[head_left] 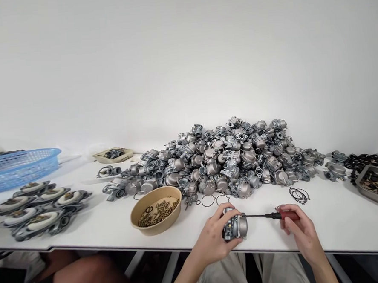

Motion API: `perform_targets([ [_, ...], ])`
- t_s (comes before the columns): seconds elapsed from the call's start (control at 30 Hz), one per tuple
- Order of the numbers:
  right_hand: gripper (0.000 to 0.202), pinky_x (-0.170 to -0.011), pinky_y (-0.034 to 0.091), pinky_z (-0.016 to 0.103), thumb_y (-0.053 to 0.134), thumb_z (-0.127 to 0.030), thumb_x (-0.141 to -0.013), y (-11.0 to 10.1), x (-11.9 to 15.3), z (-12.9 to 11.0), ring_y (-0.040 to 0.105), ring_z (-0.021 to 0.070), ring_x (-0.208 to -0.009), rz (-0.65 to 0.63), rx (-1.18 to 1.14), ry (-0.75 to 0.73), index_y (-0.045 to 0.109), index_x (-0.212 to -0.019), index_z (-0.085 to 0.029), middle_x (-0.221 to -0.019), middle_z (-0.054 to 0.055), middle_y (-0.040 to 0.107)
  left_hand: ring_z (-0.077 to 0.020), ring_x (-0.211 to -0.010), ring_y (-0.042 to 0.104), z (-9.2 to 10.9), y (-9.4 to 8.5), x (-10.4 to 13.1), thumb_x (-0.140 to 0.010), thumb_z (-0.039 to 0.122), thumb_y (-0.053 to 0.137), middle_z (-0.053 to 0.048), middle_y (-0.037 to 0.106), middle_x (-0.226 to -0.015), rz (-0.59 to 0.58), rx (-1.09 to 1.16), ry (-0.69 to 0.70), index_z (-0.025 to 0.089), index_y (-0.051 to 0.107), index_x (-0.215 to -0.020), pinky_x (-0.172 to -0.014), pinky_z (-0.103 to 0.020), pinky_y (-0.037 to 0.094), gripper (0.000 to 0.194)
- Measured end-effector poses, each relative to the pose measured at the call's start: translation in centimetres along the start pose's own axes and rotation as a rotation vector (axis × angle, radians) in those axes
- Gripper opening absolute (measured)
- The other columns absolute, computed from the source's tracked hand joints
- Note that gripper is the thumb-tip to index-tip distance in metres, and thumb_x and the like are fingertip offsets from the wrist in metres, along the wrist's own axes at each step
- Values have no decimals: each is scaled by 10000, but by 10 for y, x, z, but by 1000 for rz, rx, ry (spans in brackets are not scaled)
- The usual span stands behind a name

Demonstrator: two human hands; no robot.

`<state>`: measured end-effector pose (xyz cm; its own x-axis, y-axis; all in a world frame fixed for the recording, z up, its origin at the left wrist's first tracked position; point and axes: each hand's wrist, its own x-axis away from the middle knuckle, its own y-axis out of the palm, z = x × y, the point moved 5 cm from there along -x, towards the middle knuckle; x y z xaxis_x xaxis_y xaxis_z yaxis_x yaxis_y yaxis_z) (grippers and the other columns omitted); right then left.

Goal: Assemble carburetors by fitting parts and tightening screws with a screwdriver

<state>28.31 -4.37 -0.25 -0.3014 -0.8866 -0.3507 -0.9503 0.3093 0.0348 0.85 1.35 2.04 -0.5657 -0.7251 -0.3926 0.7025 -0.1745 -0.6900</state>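
Observation:
Near the table's front edge, my left hand (215, 236) is wrapped round a grey metal carburetor (240, 227), with its rounded bowl facing right. My right hand (301, 228) grips the red handle of a screwdriver (273, 215). The screwdriver lies level, and its dark shaft runs left to the carburetor's upper right edge, where the tip appears to touch. Just behind the carburetor are thin black rubber rings (208, 201) lying flat. More black rings (298, 195) lie in a small bunch behind my right hand.
A large heap of carburetors (216, 161) spreads along the back. A tan bowl (138, 225) of small brass-coloured parts stands left. Farther left are carburetor bodies with white rings (43, 221) and a blue basket (20, 169). A metal tray (371, 192) sits right. Another person's leg (88, 275) shows lower left.

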Motion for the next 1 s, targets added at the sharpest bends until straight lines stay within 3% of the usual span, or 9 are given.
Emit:
perform_targets([
  [0.2,392,-487,432,277,678,-601,-938,-2,-3,6,514,146,-512,-1,30,72,712,-897,-213,-680,17,609,-315,-1180,668,-1,0,-1,-744,173,819,-96,578,-1397,11,15,-2,285,607,-1265,-983,-424,564,573],
  [0.37,370,-563,476,289,742,-556,-903,-1,-1,0,602,198,-654,-37,49,15,713,-1077,-231,-753,40,666,-317,-1185,664,-2,0,-1,-761,191,817,-103,579,-1392,14,17,8,284,604,-1266,-998,-429,553,556],
  [0.57,380,-480,434,271,695,-597,-925,-1,-4,6,514,137,-487,7,32,64,692,-926,-217,-664,-4,601,-315,-1171,666,-1,1,-1,-762,194,814,-108,577,-1393,-5,19,14,286,601,-1270,-975,-423,561,559],
  [0.77,356,-572,490,308,750,-539,-902,0,-1,-1,604,188,-636,-17,11,-6,702,-1066,-226,-897,73,716,-311,-1167,670,2,-1,-1,-764,204,803,-101,590,-1382,14,5,29,282,613,-1256,-975,-407,566,533],
  [0.93,338,-531,470,297,735,-548,-917,-3,-3,4,554,159,-535,23,30,37,687,-990,-222,-720,12,635,-303,-1148,679,2,-1,-1,-754,200,816,-94,594,-1373,26,-8,35,288,617,-1260,-972,-404,572,551],
  [1.0,347,-524,474,295,724,-553,-924,-3,-4,5,559,155,-541,18,31,42,695,-1007,-217,-771,32,658,-300,-1147,679,2,-1,-1,-755,202,818,-93,593,-1374,32,-17,36,286,621,-1260,-975,-397,573,549],
])
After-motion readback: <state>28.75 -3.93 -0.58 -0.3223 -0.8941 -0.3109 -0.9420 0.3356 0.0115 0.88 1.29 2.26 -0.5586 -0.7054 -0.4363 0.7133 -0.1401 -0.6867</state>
